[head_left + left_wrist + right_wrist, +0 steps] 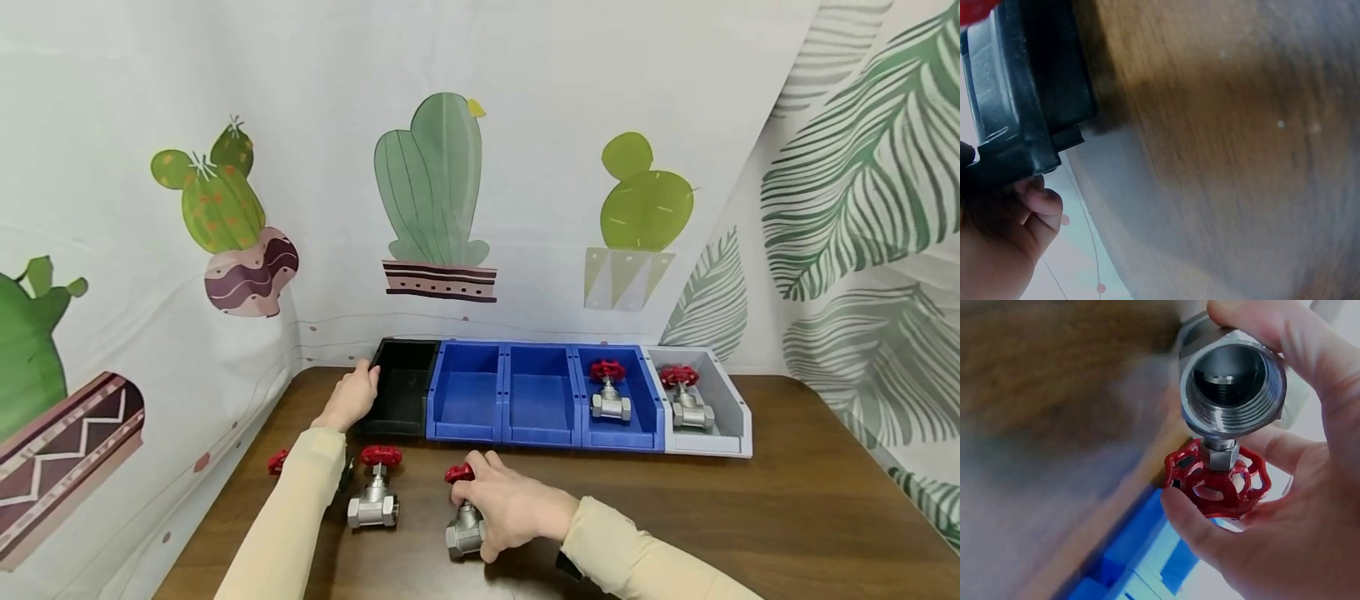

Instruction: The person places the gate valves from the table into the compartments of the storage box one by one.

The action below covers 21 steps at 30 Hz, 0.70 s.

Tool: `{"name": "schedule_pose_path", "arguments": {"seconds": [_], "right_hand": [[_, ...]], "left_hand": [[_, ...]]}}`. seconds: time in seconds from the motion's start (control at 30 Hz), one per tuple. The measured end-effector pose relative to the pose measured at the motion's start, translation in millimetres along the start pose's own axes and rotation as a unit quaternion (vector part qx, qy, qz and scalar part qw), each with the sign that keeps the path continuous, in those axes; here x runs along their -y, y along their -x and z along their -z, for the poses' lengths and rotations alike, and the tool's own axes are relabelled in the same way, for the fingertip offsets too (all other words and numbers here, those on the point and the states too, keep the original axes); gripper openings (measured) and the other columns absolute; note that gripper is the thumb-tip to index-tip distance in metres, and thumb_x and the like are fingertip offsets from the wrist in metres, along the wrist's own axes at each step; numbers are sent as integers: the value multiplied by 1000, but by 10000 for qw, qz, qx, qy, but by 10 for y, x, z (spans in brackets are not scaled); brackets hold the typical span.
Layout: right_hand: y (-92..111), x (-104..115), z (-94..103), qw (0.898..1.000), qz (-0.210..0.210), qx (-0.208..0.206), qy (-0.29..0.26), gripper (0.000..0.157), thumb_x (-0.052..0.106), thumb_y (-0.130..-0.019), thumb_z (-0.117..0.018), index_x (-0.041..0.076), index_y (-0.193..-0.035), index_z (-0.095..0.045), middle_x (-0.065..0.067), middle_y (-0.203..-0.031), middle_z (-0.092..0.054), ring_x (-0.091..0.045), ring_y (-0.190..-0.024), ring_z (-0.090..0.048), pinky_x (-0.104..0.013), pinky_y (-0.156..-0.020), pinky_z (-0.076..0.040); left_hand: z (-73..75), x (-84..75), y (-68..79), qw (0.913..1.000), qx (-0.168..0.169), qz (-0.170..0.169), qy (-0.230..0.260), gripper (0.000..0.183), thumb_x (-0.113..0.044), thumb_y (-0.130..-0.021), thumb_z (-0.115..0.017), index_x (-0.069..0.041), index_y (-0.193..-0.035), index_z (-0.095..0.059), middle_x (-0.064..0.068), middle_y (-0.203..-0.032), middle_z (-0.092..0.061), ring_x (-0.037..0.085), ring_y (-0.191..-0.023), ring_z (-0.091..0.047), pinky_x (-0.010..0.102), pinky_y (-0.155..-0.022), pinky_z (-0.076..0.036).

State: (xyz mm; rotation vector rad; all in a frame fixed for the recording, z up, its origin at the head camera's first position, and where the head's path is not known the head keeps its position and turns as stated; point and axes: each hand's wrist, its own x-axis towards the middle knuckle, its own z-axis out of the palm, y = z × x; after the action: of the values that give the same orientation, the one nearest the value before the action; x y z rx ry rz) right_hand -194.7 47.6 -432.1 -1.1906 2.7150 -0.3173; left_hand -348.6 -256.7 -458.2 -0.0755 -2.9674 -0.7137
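My left hand [351, 396] grips the left wall of a black bin [405, 390] at the end of the row. Its fingers curl against the bin's edge in the left wrist view. In front of the row, my right hand [519, 504] holds a metal gate valve [462, 535] with a red handwheel [1225, 487]. The right wrist view shows the thumb and fingers around the valve's body and wheel, its threaded opening [1235, 381] facing the camera. A second valve [372, 507] stands on the table between my forearms.
Two blue bins [468, 396] hold nothing. Another blue bin [636, 437] and a light grey bin [723, 442] each contain a red-wheeled valve. A further red handwheel [277, 461] shows behind my left sleeve. A printed cloth [540, 208] hangs behind the wooden table [825, 492].
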Motion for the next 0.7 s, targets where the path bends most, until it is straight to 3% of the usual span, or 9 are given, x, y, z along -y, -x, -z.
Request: {"name": "schedule_pose_path", "arguments": {"seconds": [0.3,0.53,0.7], "right_hand": [[50,-103,149,9984,404,-386,-112,56,25,-52,-92,27,-100,-65,3,-113,-43,-13,-96,-39,-22,-72,-43],[60,-311,406,9979,231,-553,-255,57,25,-54,-89,24,-106,-65,1,-114,-44,-15,-95,-40,-25,-70,-43],[68,-540,621,9963,1,-781,-351,58,25,-57,-88,18,-110,-64,-4,-118,-44,-20,-100,-42,-34,-78,-44]], "left_hand": [[2,-5,-24,10000,26,-39,51,32,-30,-108,-30,-1,-109,-44,13,-72,-51,29,-62,-53,44,-61,-43],[-4,-2,-20,10000,63,16,40,32,-31,-108,-30,-2,-109,-44,12,-72,-51,29,-62,-53,44,-61,-43],[-1,-9,-6,10000,38,42,6,33,-32,-108,-29,-2,-108,-44,12,-72,-51,30,-63,-53,44,-62,-43]]}}
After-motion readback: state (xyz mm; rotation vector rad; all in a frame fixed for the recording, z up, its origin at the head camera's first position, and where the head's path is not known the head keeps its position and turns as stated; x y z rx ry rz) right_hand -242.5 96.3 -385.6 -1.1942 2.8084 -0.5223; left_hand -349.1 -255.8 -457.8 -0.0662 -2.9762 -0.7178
